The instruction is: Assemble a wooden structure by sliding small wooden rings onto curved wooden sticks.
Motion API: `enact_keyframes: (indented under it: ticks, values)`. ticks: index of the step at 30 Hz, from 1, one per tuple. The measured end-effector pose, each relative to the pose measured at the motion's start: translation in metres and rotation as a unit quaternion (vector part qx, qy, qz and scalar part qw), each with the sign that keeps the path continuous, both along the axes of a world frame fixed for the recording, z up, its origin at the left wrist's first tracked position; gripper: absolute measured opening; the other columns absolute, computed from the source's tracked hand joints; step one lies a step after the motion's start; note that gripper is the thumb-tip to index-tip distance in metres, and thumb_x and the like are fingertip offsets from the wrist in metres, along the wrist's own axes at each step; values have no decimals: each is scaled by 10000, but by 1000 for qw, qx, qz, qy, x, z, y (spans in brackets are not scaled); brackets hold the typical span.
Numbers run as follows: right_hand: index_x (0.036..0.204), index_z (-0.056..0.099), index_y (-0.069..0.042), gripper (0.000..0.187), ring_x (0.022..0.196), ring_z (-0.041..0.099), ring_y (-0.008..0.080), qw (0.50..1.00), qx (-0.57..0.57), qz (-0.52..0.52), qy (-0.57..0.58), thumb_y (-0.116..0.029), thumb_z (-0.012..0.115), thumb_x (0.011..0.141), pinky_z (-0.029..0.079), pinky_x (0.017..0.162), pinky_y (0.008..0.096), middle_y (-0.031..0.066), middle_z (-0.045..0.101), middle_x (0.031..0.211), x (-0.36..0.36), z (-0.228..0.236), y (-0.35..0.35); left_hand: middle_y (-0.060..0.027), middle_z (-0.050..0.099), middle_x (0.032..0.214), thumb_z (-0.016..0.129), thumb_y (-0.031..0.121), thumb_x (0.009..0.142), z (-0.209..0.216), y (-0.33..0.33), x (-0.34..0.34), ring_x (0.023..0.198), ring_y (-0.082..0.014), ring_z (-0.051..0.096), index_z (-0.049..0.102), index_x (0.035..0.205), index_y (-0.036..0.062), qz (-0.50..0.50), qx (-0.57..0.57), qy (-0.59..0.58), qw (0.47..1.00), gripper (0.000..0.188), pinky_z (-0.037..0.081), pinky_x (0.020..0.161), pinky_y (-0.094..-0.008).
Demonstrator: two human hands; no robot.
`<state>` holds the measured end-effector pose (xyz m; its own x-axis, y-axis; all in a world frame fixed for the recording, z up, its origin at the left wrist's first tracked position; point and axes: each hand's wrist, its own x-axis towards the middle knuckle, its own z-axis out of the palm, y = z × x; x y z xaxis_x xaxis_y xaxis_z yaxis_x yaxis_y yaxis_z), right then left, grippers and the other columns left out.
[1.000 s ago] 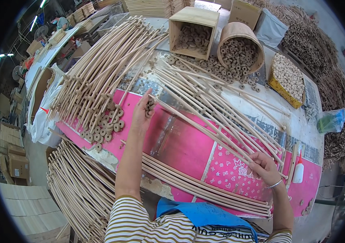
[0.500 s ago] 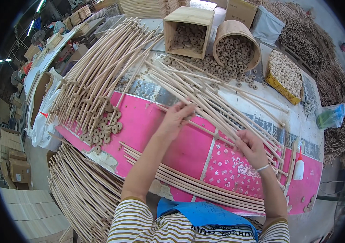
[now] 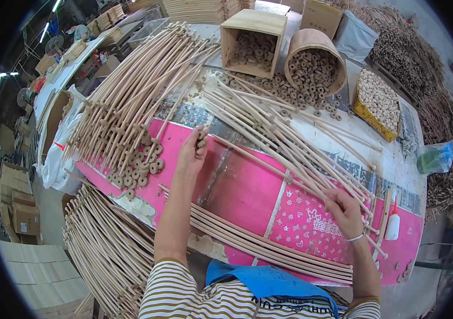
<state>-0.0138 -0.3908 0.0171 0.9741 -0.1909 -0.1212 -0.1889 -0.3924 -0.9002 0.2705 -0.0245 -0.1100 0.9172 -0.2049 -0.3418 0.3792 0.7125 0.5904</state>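
My right hand (image 3: 345, 213) is closed around a pale wooden stick (image 3: 258, 160), which slants up and left across the pink sheet. Off the stick's upper left end is my left hand (image 3: 192, 151), its fingers curled round some small wooden rings (image 3: 201, 139); how many is hidden. Just beyond the held stick lies a loose bundle of similar sticks (image 3: 285, 138), some with a ring on them. A row of plain sticks (image 3: 269, 242) lies along the near edge, below both hands. Loose rings (image 3: 140, 167) are heaped left of my left hand.
Ringed sticks (image 3: 125, 90) are piled at the left. Toward the back stand a wooden box (image 3: 253, 24) and a round wooden tub (image 3: 311, 40) of rings. A yellow basket (image 3: 371, 118) holds wooden balls. A white glue bottle (image 3: 392, 224) stands at right. More sticks (image 3: 109, 250) lie below the table.
My left hand has moved left, away from the stick bundle and past the held stick's end. My right hand has shifted slightly right and down, still gripping the stick.
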Motion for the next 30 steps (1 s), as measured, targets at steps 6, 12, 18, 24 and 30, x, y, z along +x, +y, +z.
enact_keyframes:
  ticks: [6,12,18,24,30]
  values:
    - [1213,669,14,254,672,537,37,999,-14,51,10,-3,600,969,436,599,211,-16,625,787,-17,-16,12,-69,711,1045,545,219,1069,6,-2,4,721,-55,603,640,1275,30,57,79,-9,995,295,383,460,-173]
    - [1207,667,26,252,715,581,54,998,-32,58,24,9,601,965,466,632,220,-2,640,792,-15,-25,11,-64,725,1065,598,246,1045,12,-12,-4,718,-41,585,645,1278,43,68,114,-59,989,312,374,473,-174]
    - [1186,680,7,244,688,597,82,998,-35,46,11,4,611,952,477,628,246,28,645,754,-14,-32,11,-54,737,1046,698,231,987,16,-17,-9,751,-35,609,649,1287,55,47,106,-52,992,351,372,475,-168]
    - [1170,690,-13,248,649,611,105,999,-8,30,8,23,614,936,476,609,260,60,650,714,-13,-38,13,-62,725,1070,698,236,985,15,-20,-7,759,-48,625,651,1275,49,45,26,-38,998,349,389,459,-162]
    - [1186,687,-19,252,649,617,105,999,-21,28,0,13,616,946,467,594,263,59,643,722,-15,-35,25,-64,724,1094,670,211,999,15,-25,-1,846,-116,669,637,1288,52,69,-70,2,995,331,417,459,-192]
